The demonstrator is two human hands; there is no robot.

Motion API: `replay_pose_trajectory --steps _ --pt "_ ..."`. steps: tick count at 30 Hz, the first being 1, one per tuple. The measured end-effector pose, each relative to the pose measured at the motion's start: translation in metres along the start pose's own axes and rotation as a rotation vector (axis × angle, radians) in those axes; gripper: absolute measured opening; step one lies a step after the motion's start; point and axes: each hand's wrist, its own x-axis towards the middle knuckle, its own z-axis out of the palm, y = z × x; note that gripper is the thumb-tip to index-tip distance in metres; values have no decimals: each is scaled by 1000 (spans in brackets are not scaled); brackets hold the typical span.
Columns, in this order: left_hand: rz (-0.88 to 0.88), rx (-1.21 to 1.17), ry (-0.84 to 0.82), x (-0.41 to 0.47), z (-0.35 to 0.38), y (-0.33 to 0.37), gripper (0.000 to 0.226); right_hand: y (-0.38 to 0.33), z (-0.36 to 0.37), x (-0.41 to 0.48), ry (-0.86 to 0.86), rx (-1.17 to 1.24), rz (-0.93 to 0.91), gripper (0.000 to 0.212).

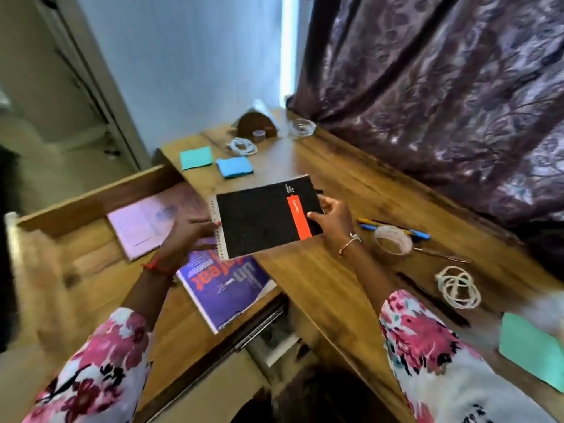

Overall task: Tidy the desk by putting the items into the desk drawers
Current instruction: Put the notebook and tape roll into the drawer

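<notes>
My right hand (pixel 331 219) grips the right edge of a black spiral notebook (pixel 259 221) with a red stripe, held at the desk's left edge. Straight fingers of my left hand (pixel 189 239) touch its spiral side from the left. Below it the desk drawer (pixel 88 203) stands pulled out. In the drawer lie a pink notebook (pixel 143 224) and a purple notebook (pixel 225 288). On the desk (pixel 320 288) lie a teal sticky pad (pixel 196 158), a blue sticky pad (pixel 234 167), a white cable (pixel 243 146), pens (pixel 396 228), a tape roll (pixel 392 243) and a coiled cord (pixel 457 286).
A glass dish (pixel 302 127) and a brown holder (pixel 256 126) stand at the desk's far end. A green paper (pixel 531 349) lies at the near right. A patterned curtain (pixel 442 87) hangs along the right side, a blue wall behind.
</notes>
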Motion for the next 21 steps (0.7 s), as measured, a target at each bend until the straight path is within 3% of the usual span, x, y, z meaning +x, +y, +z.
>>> replay_pose_trajectory --steps 5,9,11,13,14,16,18,21 --pt "-160 12 206 -40 -79 -43 8 -22 80 -32 -228 -91 -77 35" --pt "-330 42 336 -66 -126 -79 19 -25 141 -58 -380 -197 -132 30" --pt "-381 147 376 -74 -144 -94 17 -22 172 -68 -468 -260 -108 30" --pt "-390 352 439 -77 -159 -109 31 -16 198 -77 -538 -322 -52 28" --pt "-401 442 447 -78 -164 -114 30 -13 210 -81 -570 -349 -25 26" --pt "-449 580 362 -79 -172 -120 6 -6 231 -89 -612 -414 26 22" --pt "-476 661 271 -75 -181 -131 19 2 246 -95 -629 -493 66 12" --pt "-547 843 174 -77 -183 -141 23 9 264 -102 -657 -594 115 24"
